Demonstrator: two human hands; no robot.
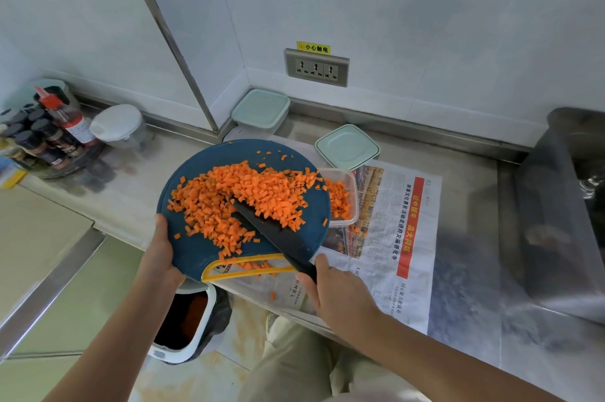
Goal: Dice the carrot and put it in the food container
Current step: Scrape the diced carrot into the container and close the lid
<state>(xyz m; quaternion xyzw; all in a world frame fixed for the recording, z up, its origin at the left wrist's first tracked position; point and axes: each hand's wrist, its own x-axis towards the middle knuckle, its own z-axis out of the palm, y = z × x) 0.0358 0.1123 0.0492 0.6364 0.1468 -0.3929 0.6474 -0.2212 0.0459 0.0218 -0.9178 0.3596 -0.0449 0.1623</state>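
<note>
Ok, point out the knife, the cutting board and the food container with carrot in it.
knife [278, 234], head view, middle of the black blade
cutting board [196, 254], head view, bare blue surface at its lower left
food container [355, 195], head view, its clear right wall

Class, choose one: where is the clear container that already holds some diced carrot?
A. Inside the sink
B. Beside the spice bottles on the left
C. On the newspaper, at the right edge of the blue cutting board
C: the clear container sits on the newspaper, partly behind the right edge of the blue cutting board, with diced carrot inside it.
</note>
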